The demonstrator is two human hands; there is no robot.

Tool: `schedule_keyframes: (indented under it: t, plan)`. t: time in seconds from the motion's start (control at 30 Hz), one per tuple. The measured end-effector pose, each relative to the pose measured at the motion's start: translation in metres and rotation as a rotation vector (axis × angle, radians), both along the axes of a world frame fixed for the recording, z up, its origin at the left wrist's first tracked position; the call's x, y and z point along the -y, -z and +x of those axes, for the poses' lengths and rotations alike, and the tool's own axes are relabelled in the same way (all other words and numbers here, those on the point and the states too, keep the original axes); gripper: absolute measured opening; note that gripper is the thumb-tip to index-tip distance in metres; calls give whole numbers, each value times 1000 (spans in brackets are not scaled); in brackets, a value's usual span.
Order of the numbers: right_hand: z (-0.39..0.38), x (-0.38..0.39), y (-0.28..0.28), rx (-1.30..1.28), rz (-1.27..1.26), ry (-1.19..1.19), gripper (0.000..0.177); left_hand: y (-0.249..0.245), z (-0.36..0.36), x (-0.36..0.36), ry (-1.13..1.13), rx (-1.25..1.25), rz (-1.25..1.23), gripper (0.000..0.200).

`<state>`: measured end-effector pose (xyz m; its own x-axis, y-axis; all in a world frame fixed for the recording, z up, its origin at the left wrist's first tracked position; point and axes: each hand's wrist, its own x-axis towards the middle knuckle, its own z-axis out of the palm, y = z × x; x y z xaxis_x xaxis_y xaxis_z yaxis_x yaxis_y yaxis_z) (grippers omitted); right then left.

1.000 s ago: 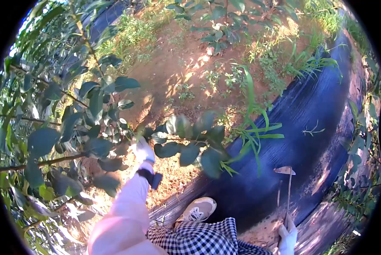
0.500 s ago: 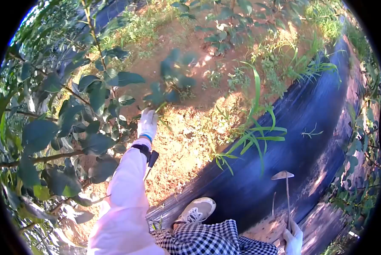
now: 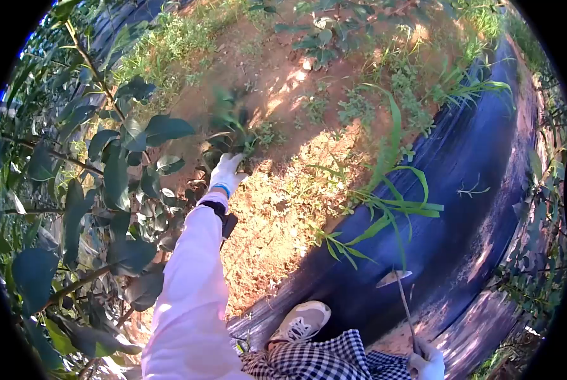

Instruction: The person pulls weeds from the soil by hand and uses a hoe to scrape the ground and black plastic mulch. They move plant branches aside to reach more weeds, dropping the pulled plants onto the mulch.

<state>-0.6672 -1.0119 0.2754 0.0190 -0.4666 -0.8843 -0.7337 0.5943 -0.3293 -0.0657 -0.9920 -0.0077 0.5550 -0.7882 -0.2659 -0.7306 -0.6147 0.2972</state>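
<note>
My left hand (image 3: pixel 227 172), in a white glove, is stretched out over the soil with its thumb and fingers apart. Just past its fingertips is a leafy green plant (image 3: pixel 228 117), smeared by motion. Low on the right, my right hand (image 3: pixel 428 362), also gloved, is closed around the thin handle of a small hand hoe (image 3: pixel 394 278). The hoe's pale blade points away from me, over the black plastic sheet (image 3: pixel 461 190). A long-bladed grass weed (image 3: pixel 391 206) leans over the sheet's edge between my hands.
Leafy branches (image 3: pixel 116 177) crowd the left side, close to my left arm. Low weeds (image 3: pixel 188 47) grow on the reddish soil (image 3: pixel 264 234). My shoe (image 3: pixel 300 322) stands at the sheet's near edge. More foliage (image 3: pixel 536 272) lines the right.
The leafy plant that was at my left fingers is now beyond them, and the fingers have spread. My right hand and the hoe have shifted slightly left and down.
</note>
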Motion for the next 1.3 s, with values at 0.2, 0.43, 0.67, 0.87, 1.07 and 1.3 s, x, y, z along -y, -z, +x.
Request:
schedule_keyframes:
  t: [0.2,0.43,0.67,0.87,1.07,1.3]
  plan:
    - [23,12,14,65,-24,118,42,13,7,13,-45,8,-131,28]
    - [45,26,-11,35,-19,212,42,12,7,29,-121,32,-257,35]
    - [47,38,-39,-139,-94,55,40,41,27,34,-258,-245,-451,18]
    - [32,39,-25,-203,-102,28,35,-15,-18,31,31,-46,-73,26]
    - [31,45,-26,-193,-115,94,34,25,5,33,95,-53,-104,24]
    - [27,38,-20,-226,-134,140,32,1,25,12,93,-17,1,31]
